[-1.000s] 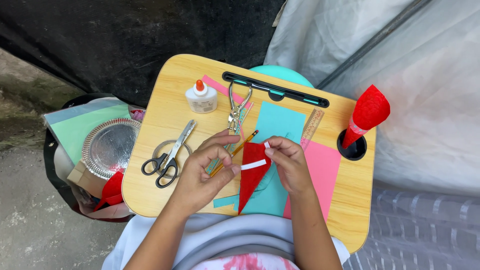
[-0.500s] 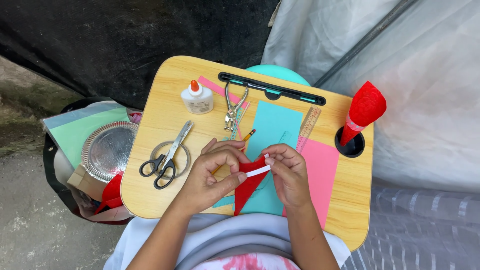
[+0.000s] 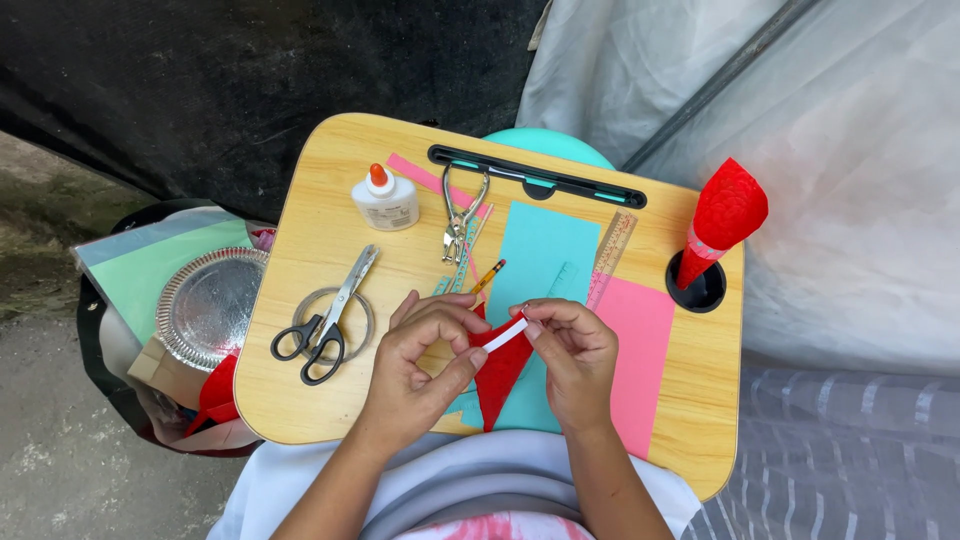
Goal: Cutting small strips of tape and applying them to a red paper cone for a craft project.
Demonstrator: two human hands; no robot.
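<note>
While I look down over the wooden counter [image 3: 320, 220], I see my left hand [image 3: 425, 365] and right hand [image 3: 575, 360] pinching a thin white strip [image 3: 505, 334] between them, fingers clenched on its two ends. The strip lies across the top of a red paper triangle [image 3: 500, 375], held just above a teal sheet [image 3: 545, 255]. Scissors [image 3: 325, 320] rest left of my hands, a glue bottle [image 3: 385, 198] farther back, a pink sheet [image 3: 640, 350] right.
</note>
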